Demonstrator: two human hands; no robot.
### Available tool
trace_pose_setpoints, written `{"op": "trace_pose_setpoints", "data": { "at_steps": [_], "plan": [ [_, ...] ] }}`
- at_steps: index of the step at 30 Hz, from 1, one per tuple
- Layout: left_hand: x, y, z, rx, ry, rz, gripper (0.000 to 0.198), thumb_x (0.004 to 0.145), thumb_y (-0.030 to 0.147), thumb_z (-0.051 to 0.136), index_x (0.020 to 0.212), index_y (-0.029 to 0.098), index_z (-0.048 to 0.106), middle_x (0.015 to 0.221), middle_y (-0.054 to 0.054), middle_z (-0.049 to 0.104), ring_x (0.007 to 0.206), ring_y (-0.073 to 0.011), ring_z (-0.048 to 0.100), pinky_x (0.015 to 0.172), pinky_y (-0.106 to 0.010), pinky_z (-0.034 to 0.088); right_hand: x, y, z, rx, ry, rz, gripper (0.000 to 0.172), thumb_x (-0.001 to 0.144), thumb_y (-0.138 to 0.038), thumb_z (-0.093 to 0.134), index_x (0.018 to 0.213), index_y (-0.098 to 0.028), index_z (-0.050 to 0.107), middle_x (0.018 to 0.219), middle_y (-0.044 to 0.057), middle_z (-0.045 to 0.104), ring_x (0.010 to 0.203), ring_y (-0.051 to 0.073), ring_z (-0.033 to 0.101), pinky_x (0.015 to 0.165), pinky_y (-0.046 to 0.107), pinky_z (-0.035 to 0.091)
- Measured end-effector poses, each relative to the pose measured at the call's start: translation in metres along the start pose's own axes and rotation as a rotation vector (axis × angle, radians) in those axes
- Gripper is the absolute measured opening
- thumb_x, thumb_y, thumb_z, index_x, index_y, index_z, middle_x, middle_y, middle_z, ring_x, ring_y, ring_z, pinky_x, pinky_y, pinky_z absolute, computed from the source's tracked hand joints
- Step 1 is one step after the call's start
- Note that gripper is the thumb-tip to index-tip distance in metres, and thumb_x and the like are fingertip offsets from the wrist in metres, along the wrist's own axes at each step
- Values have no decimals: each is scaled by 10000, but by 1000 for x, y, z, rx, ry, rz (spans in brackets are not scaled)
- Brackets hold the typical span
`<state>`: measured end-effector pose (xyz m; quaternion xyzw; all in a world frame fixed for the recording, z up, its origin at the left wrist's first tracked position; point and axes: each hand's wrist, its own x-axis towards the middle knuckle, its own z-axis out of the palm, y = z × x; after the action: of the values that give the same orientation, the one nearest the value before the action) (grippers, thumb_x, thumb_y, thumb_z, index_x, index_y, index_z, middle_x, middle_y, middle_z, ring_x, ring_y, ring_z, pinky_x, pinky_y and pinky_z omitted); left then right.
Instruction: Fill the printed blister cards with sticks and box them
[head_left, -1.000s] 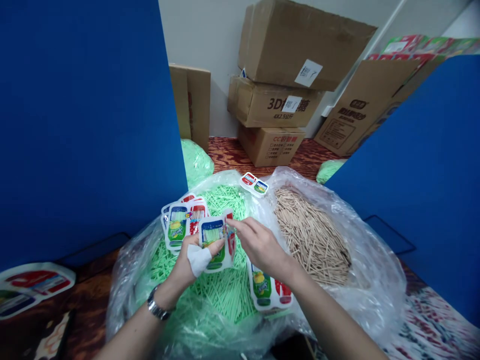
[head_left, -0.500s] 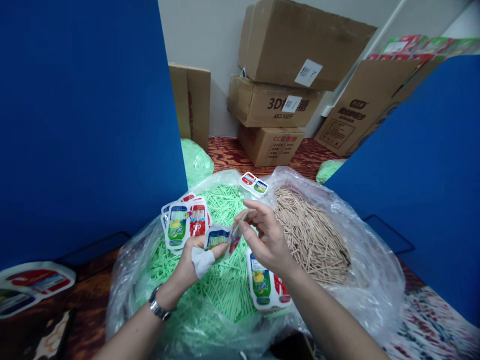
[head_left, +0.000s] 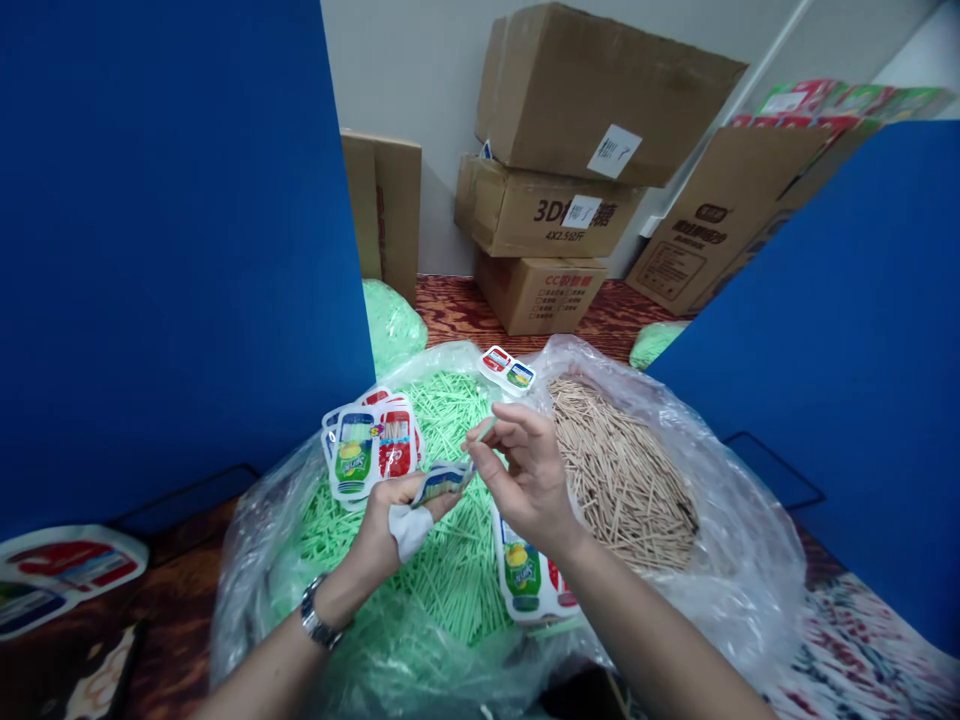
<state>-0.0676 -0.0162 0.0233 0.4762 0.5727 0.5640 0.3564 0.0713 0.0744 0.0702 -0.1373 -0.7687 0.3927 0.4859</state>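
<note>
My left hand (head_left: 382, 535), with a white wrap at the thumb and a metal watch on the wrist, is closed around a small printed packet (head_left: 441, 482) with sticks showing in its window. Close beside it, my right hand (head_left: 529, 475) pinches a pale green stick (head_left: 486, 430) between thumb and fingertips. Under both hands spreads a heap of green sticks (head_left: 457, 585) in a clear plastic bag (head_left: 262, 560). Several printed packets (head_left: 371, 450) lie stacked at the left on that heap. Another packet (head_left: 521, 570) is partly covered by my right forearm.
Brown sticks (head_left: 622, 480) fill a second bag on the right. One packet (head_left: 508, 370) rests between the heaps at the back. Stacked cartons (head_left: 555, 210) stand behind. Blue panels (head_left: 172, 250) flank both sides. A large printed packet (head_left: 71, 575) lies at lower left.
The packet in my left hand has tipped to a flatter angle, so its red half hardly shows. My right hand stays near it, still pinching the green stick.
</note>
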Motion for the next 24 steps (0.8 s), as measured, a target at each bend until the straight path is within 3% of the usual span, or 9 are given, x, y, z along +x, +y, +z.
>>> {"op": "trace_pose_setpoints", "data": {
  "at_steps": [4,9,14,18,24],
  "plan": [
    [-1,-2,-3,26,-41,1,196,760,313,680,718,122,696,655,-10,607,618,-151,537,584,-253,439,-2,4,1,-41,-16,-59,452,863,-120,530,1260,-282,385,949,14,589,791,118,610,720,285,549],
    [0,-1,-7,43,-42,-4,220,775,314,666,656,130,650,574,25,535,536,-110,455,507,-220,361,2,-4,-3,-261,-94,-124,375,859,-124,539,1204,-255,470,888,15,608,813,146,610,761,329,530],
    [-1,-1,-8,31,-75,-33,205,779,331,662,773,131,704,704,-16,643,633,-151,544,608,-257,445,4,-4,-5,-298,-31,-122,255,848,-120,554,1073,-236,529,916,30,595,835,151,602,754,325,520],
    [-2,0,-8,21,-95,-22,201,757,324,675,757,125,706,678,-32,637,633,-169,549,593,-270,459,2,-1,-4,-310,6,-100,301,843,-129,557,1118,-234,493,867,20,599,785,148,606,716,313,525],
    [-1,4,-11,64,-65,10,216,761,306,667,627,141,632,577,17,535,536,-115,436,512,-230,368,6,-5,-4,-370,-185,-245,153,841,-126,539,961,-217,571,896,41,631,943,187,571,846,384,495]
  ]
}}
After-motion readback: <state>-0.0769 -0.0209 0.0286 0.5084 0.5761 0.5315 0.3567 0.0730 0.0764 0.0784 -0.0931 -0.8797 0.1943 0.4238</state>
